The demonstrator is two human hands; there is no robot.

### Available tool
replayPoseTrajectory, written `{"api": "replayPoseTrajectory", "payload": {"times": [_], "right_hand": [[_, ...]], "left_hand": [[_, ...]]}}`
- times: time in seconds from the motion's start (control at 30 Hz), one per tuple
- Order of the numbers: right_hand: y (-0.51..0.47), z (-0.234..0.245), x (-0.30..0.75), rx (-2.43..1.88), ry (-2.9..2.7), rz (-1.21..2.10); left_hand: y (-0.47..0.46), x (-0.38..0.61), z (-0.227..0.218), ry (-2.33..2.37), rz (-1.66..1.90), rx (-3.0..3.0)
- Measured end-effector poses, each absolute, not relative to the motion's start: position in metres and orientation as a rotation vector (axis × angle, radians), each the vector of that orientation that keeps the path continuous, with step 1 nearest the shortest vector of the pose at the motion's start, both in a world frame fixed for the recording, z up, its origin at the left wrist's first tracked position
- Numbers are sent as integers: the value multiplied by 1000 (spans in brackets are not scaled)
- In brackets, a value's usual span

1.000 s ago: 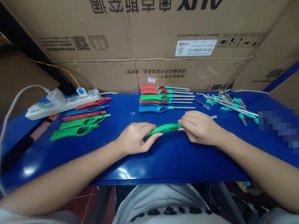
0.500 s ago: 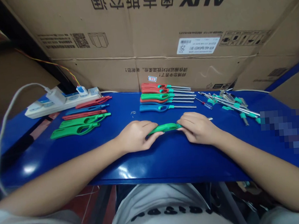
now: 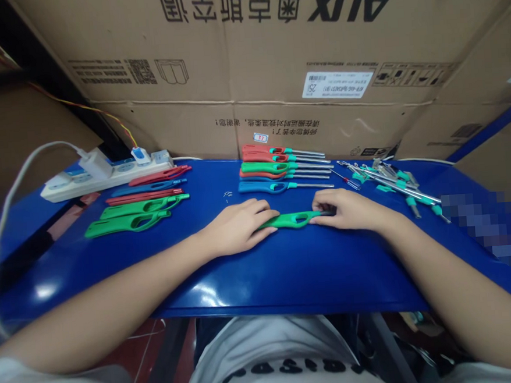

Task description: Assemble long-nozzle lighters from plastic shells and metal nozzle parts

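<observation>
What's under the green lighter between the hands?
Glossy blue tabletop shows through the oval cutout of the green plastic utility lighter and along its edges; the rest beneath it is covered, and the right hand hides its far end.

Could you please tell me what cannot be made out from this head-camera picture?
The far end of the green utility-lighter handle: hidden by the right hand.
The right end of the table: blurred by a pixelated patch.
The specks on the blue table: too small to identify.
The carton label: print too small to read.
</observation>
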State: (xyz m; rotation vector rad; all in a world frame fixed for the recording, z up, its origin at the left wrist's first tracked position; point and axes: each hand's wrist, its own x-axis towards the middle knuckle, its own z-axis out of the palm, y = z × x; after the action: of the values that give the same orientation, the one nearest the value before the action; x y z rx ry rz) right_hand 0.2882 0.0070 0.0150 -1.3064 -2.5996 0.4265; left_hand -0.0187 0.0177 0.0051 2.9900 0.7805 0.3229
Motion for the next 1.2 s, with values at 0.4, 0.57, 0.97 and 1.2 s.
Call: {"api": "replayPoseTrajectory", "payload": {"times": [0.4, 0.57, 0.97, 1.2], "right_hand": [[31, 23, 337, -2336, -1786, -77], [38, 18, 342, -2495, -1845, 45], [5, 71, 311, -1519, -1296, -95], [3, 46, 213, -1234, -1653, 544]], "left_hand": [[20, -25, 12, 821, 375, 2688], [23, -23, 8, 798, 442, 2640], [13, -15, 7, 833, 524, 2480], [1, -10, 1, 752, 508, 2575]]}}
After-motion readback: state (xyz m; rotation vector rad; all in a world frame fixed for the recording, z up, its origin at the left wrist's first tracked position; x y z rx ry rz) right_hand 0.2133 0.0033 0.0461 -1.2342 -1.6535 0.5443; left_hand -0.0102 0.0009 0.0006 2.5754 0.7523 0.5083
